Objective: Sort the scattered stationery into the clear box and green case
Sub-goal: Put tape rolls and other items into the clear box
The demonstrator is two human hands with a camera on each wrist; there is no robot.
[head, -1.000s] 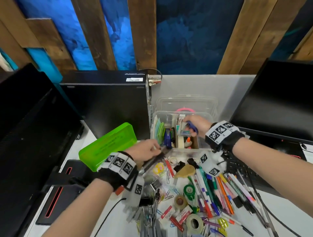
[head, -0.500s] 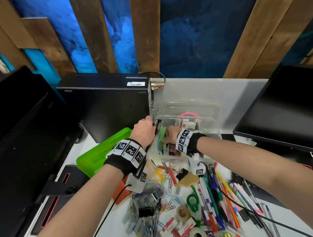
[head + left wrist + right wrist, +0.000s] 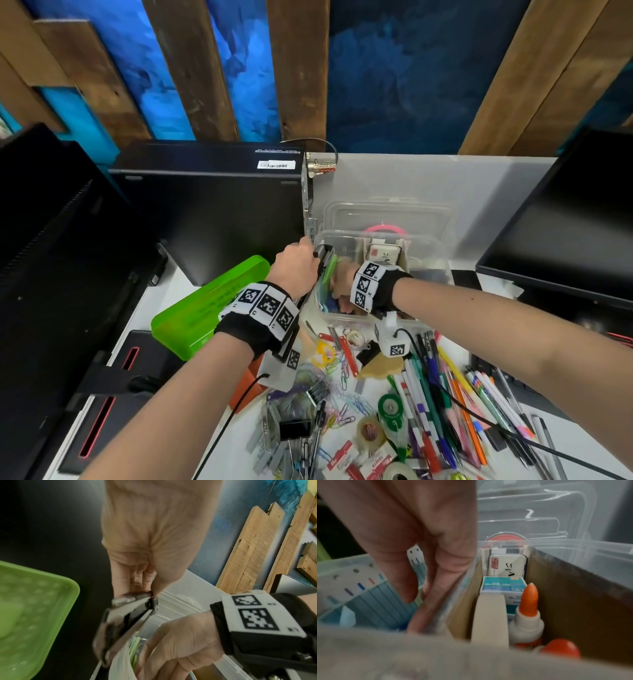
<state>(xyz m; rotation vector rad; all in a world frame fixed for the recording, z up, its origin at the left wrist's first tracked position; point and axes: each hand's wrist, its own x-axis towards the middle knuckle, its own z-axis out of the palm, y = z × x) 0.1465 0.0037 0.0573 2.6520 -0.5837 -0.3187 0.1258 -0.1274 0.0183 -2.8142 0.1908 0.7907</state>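
The clear box (image 3: 428, 240) stands open at the back of the desk, its lid leaning behind it. The green case (image 3: 212, 305) lies closed to its left. My left hand (image 3: 301, 263) grips a black and silver stapler (image 3: 323, 255) at the box's left rim; in the left wrist view the stapler (image 3: 123, 615) points down into the box. My right hand (image 3: 339, 284) reaches into the left compartment, where its fingers (image 3: 436, 574) press a clear sleeve against the cardboard divider (image 3: 573, 601). Scattered pens (image 3: 445, 394) and clips lie in front.
A staple box (image 3: 503, 586), glue bottle (image 3: 529, 608) and tape roll (image 3: 489, 615) fill the middle compartment. A black computer case (image 3: 212, 212) stands left of the box and monitors flank the desk. A black cable (image 3: 479, 414) crosses the pens.
My left hand has carried the stapler up from the desk to the box's left rim. My right hand has shifted from the middle of the box into the left compartment.
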